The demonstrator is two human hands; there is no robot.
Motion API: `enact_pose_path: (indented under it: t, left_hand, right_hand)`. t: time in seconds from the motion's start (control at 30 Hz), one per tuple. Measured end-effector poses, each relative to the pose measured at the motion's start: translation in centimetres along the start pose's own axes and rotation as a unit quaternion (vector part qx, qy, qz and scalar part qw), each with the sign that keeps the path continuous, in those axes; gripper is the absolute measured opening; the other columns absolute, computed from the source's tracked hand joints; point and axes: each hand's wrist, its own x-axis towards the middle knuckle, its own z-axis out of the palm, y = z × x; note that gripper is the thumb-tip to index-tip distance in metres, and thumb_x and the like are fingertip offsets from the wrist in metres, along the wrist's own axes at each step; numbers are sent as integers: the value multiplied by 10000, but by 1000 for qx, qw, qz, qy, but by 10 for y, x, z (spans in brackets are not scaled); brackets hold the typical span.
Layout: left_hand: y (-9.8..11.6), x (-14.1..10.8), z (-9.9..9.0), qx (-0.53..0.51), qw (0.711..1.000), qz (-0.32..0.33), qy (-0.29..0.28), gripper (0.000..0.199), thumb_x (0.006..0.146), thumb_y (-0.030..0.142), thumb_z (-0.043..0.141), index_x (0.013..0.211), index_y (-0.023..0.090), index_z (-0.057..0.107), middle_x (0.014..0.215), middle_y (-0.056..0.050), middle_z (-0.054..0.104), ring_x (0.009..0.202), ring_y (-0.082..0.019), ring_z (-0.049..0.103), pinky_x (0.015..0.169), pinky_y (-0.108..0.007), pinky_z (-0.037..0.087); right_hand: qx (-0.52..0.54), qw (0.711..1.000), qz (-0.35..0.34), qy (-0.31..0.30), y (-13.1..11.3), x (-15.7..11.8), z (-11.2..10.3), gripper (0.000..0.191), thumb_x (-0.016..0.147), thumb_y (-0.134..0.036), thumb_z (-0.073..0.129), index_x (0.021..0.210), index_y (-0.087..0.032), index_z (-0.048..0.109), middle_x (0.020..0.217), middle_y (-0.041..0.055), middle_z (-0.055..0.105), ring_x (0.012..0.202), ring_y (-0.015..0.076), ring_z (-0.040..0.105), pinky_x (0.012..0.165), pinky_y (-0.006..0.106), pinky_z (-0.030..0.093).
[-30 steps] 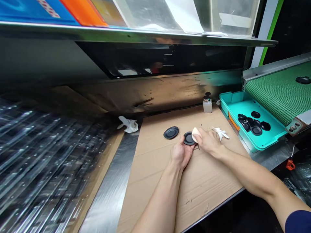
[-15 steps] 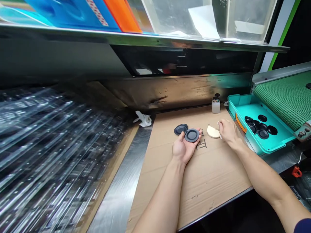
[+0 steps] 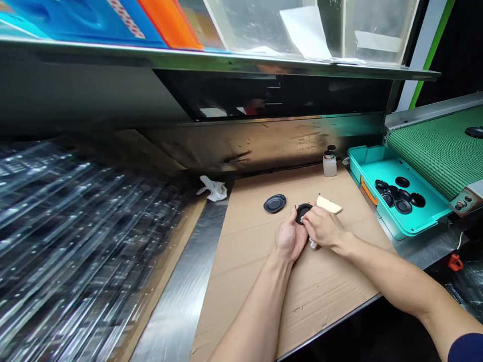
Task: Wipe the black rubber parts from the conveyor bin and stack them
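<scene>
Several fingers of the right hand (image 3: 323,226) are bunched over a round black disc (image 3: 301,212), pinching a mostly hidden white cloth (image 3: 313,244), while the left hand (image 3: 289,237) grips the disc, its fingers underneath partly out of sight. Beyond them, on the cardboard (image 3: 241,251), lie a cream pad (image 3: 329,205), partly covered by the right hand, and an oval black piece (image 3: 274,203); motion blur smears the clear plastic stack (image 3: 75,241), cut off at left.

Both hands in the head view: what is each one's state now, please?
Left hand: holding a round black part.
Right hand: closed on a white cloth, held against that part.
</scene>
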Motion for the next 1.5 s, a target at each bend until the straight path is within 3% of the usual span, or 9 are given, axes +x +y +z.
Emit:
enact_pose_path:
  t: [0.13, 0.27, 0.33, 0.47, 0.6, 0.87, 1.13, 1.3, 1.5]
  left_hand:
    - [6, 1, -2, 2, 1000, 11, 3, 330, 1057, 273, 395, 1103, 134, 692, 1175, -149, 739, 1155, -233, 686, 1032, -426, 551]
    - [13, -3, 1, -4, 1000, -26, 0, 359, 1054, 389, 409, 1151, 151, 659, 1085, -160, 742, 967, -240, 727, 823, -374, 600]
    - [18, -5, 1, -1, 999, -48, 3, 412, 1053, 447, 385, 1145, 151, 655, 975, -155, 737, 829, -221, 720, 706, -323, 589]
    - [24, -8, 1, 13, 996, -83, 0, 541, 1059, 457, 272, 1086, 91, 669, 833, -156, 705, 699, -204, 682, 617, -297, 577]
    - [21, -8, 5, 66, 994, -89, 12, 538, 1056, 396, 257, 986, 62, 672, 769, -147, 703, 592, -177, 660, 534, -266, 554]
    - [-1, -8, 7, 246, 968, -4, 53, 552, 1011, 549, 369, 714, 158, 621, 518, -58, 633, 375, -151, 552, 392, -247, 471]
    - [-5, -7, -3, 401, 914, 46, 36, 704, 966, 678, 322, 602, 158, 626, 474, -96, 625, 377, -168, 562, 410, -264, 458]
    - [-7, -9, -1, 434, 898, 71, 26, 713, 980, 659, 283, 604, 166, 635, 475, -81, 625, 390, -176, 577, 422, -271, 468]
    - [-8, -9, -2, 461, 884, 71, 28, 708, 1002, 613, 257, 591, 177, 634, 488, -79, 635, 424, -172, 594, 463, -266, 490]
  right_hand:
    - [-32, 996, 74, 42, 12, 3, -10, 248, 1049, -266, 433, 1029, -186, 667, 1078, 106, 673, 1035, 219, 607, 932, 311, 461]
    - [88, 979, 102, 152, 25, 7, -24, 261, 1058, -303, 393, 1023, -199, 630, 1075, 77, 694, 1034, 190, 624, 927, 284, 459]
    - [161, 965, 125, 166, 28, 8, -28, 268, 1061, -348, 371, 1062, -207, 600, 1043, 51, 711, 965, 176, 655, 859, 273, 477]
    - [224, 957, 130, 131, 28, 9, -31, 239, 1018, -409, 470, 1078, -221, 604, 966, 19, 727, 869, 176, 675, 793, 275, 489]
    - [202, 975, 60, 64, 27, 9, -28, 160, 970, -279, 571, 1076, -207, 667, 1004, 42, 742, 921, 175, 682, 842, 273, 488]
    - [58, 997, -46, -11, 19, 3, -24, 217, 1029, -243, 514, 1058, -194, 723, 1013, 70, 720, 904, 176, 635, 808, 273, 458]
    - [-61, 995, -42, -65, 15, 2, -31, 233, 1027, -249, 495, 912, -191, 689, 951, 63, 718, 886, 191, 626, 779, 285, 429]
    - [-67, 994, -74, -45, 14, 4, -31, 225, 1014, -234, 500, 908, -176, 691, 968, 85, 721, 934, 200, 618, 855, 294, 438]
    - [-77, 993, -52, -71, 12, 4, -34, 196, 987, -230, 546, 892, -176, 709, 959, 84, 739, 921, 204, 640, 849, 294, 451]
